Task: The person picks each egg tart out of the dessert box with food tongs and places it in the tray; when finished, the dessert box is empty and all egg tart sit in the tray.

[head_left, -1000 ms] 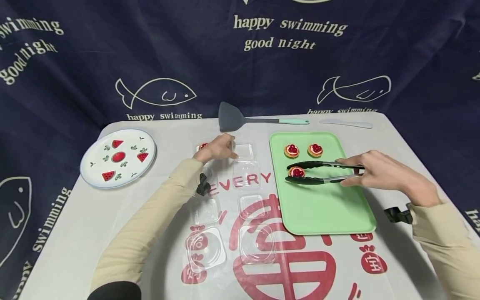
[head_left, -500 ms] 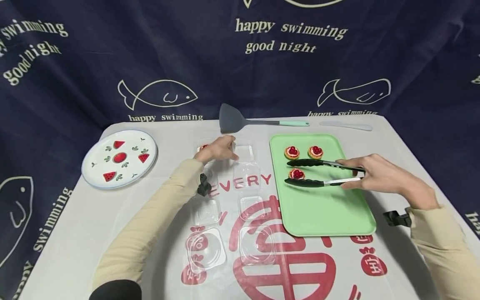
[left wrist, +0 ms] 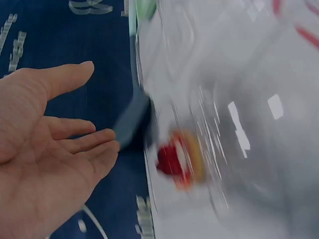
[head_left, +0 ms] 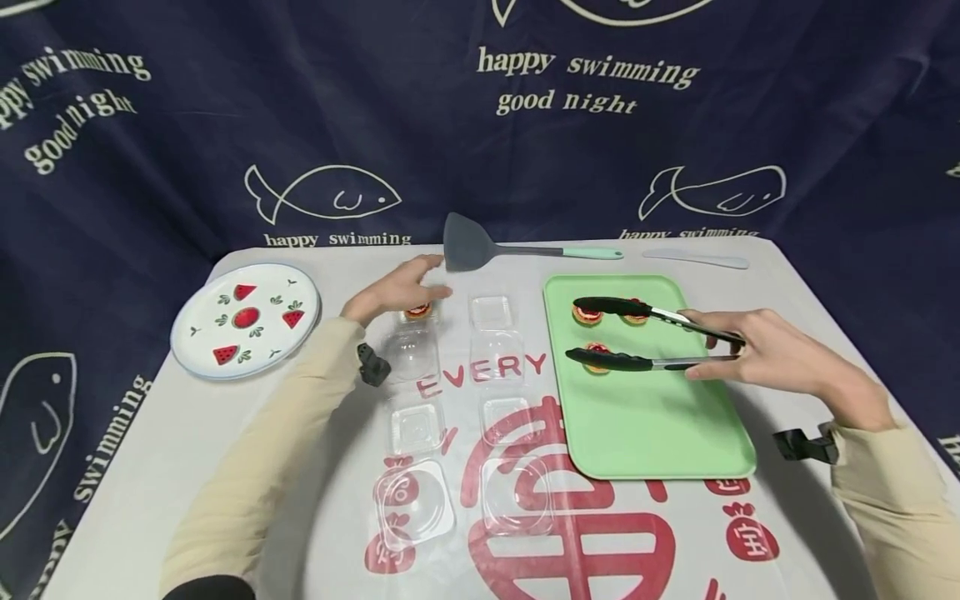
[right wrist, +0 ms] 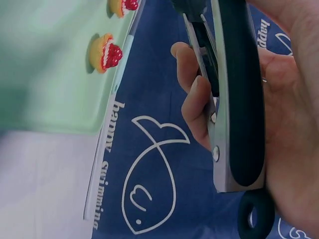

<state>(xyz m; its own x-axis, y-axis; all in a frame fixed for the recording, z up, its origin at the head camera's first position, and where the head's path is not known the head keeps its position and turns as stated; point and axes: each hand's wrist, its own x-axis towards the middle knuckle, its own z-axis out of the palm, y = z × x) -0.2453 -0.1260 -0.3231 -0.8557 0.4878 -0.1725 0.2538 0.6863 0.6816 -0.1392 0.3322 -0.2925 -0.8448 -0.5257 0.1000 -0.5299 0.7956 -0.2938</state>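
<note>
My left hand, fingers extended and holding nothing, is over the back left clear container, where a berry tart sits. In the left wrist view that tart lies beyond the fingertips. My right hand grips black-and-steel tongs above the green tray. The tongs' arms are spread wide. Their lower tip overlaps a front tart on the tray; the upper one crosses the two back tarts, including the left one. In the right wrist view my fingers wrap the tongs' handles.
Clear plastic containers stand in two columns mid-table. A white plate with a watermelon pattern is at the left. Along the back edge lie a grey turner and a pale plastic knife. A dark fish-print curtain hangs behind.
My left hand has drawn left and slightly back, so more of the tart in the container shows. The tongs' arms have spread wider over the tray; the tarts there stay in place.
</note>
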